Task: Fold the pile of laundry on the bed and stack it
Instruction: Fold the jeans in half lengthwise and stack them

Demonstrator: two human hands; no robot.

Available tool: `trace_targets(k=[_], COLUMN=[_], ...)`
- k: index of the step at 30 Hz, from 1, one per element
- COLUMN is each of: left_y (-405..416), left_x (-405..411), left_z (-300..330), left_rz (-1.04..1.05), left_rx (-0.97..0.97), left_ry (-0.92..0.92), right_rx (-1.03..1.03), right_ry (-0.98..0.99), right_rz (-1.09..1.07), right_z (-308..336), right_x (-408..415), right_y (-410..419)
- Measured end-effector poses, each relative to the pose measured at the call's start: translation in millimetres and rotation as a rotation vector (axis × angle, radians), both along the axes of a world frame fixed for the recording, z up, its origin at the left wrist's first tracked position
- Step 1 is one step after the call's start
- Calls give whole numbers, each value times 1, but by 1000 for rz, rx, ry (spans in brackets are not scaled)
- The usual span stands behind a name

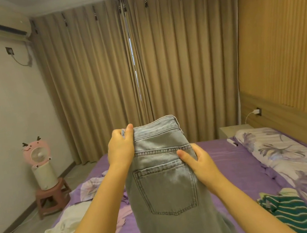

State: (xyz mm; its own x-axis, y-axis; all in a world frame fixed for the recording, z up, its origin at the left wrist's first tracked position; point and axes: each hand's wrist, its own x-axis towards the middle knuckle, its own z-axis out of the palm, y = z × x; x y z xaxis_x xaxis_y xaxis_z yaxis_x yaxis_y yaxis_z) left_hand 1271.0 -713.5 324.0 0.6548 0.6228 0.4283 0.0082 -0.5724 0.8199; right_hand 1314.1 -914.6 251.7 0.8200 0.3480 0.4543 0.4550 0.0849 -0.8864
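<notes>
Bed's pretty cluttered here. The purple bed sheet [227, 163] has a white garment [64, 231] crumpled on the left side, a green and white striped garment [290, 213] on the right edge, and floral pillows [276, 148] running along the wooden headboard [290, 113]. There's also some floral fabric [93, 185] bunched up behind the left arm. Off the bed, a pink cartoon fan [38, 154] sits on a little stool [50, 196] by the wall, tan curtains [140, 67] closed behind.

The grey jeans [166, 185] are held up in the air over the middle of the bed, back pocket facing the camera, folded lengthwise so only 1 pocket shows.

Left hand [120, 150] pinches the waistband corner, thumb on top. Right hand [198, 161] grips the right edge near the pocket, thumb across the denim.

Both forearms are stretched forward, left one reaching higher.
</notes>
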Motion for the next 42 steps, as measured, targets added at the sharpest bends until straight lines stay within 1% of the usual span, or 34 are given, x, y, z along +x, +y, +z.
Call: trace_targets(k=[1, 2, 3, 5, 7, 8, 9, 10, 11, 12, 13, 15, 17, 19, 21, 23, 26, 28, 31, 33, 35, 40, 42], left_y=[2, 2, -2, -18, -33, -38, -43, -47, -50, -50, -50, -49, -44, -35, -23, -14, -7, -3, 2, 8, 17, 29, 32], left_x=[-5, -10, -16, -28, -35, -35, -36, -36, -35, -33, -32, -34, -39, -47, -54, -64, -81, -93, -111, -122, -134, -156, -155], left_z=[-2, -2, 1, 12, 14, 12, 9, 5, -2, -10, -17, -27, -30, -26, -21, -21, -28, -36, -56, -74, -93, -132, -151], left_rz=[67, 77, 24, -152, -223, -224, -231, -243, -252, -255, -242, -195, -142, -114, -62, -13, 48, 82, 146, 149, 117, -61, -129], left_rx=[167, 358, 545, 885, 1271, 1434, 1535, 1575, 1572, 1535, 1495, 1501, 1561, 1537, 1484, 1450, 1433, 1427, 1392, 1311, 1198, 801, 674], left_ry=[33, 19, -28, -107, -134, -94, 22, 184, 330, 428, 478, 464, 399, 368, 399, 449, 525, 581, 671, 736, 807, 880, 936], right_rx=[-12, -27, -54, -143, -218, -228, -221, -204, -182, -165, -162, -214, -286, -338, -405, -491, -567, -535, -454, -496, -590, -754, -808], right_ry=[-15, -23, -29, -57, -92, -100, -95, -86, -70, -44, -9, 54, 111, 169, 147, 70, -9, -34, -17, -35, -38, 66, 69], right_rz=[21, 51, 84, 135, 174, 188, 199, 206, 213, 226, 248, 279, 281, 250, 174, 73, 7, 31, 135, 237, 361, 626, 676], right_z=[3, 4, 5, 4, 2, 0, -2, -5, -8, -14, -20, -40, -69, -101, -130, -148, -150, -146, -135, -126, -111, -67, -61], right_x=[-2, -4, -6, -10, -19, -23, -27, -31, -34, -37, -40, -42, -41, -42, -43, -43, -45, -49, -57, -61, -61, -54, -49], right_y=[2, 4, 6, 12, 18, 20, 19, 17, 14, 9, 3, -12, -29, -43, -48, -45, -35, -33, -35, -40, -49, -69, -62])
